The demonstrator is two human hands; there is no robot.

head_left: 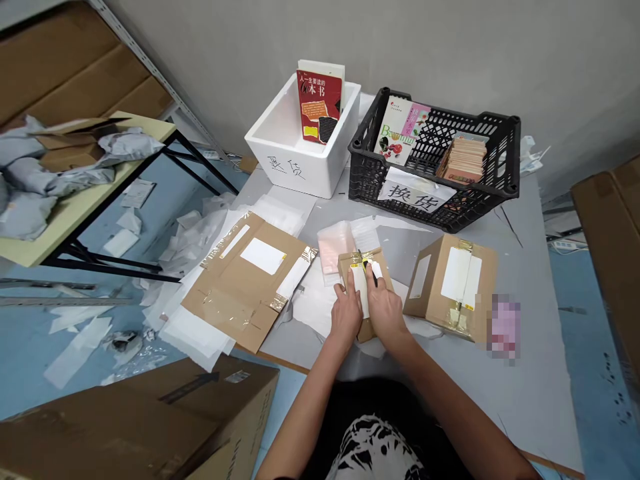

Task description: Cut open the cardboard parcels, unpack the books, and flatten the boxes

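Observation:
In front of me a small cardboard box [367, 331] with a white label and clear tape lies on the table. My left hand [347, 310] holds it down at its left side, index finger stretched along the label. My right hand [386, 308] is closed around a yellow-and-black box cutter [371, 270], its tip at the tape near the box's far end; the blade is too small to make out. Just behind lies a pink item in bubble wrap [335, 248]. On the right stands a larger taped cardboard box [425, 283] with white labels.
A flattened carton [235, 280] lies on white wrapping at left. Behind stand a white foam box [295, 160] holding a red book [320, 107], and a black crate [480, 207] with books. A large carton [150, 413] is at lower left, a side table [135, 143] with grey parcels beyond.

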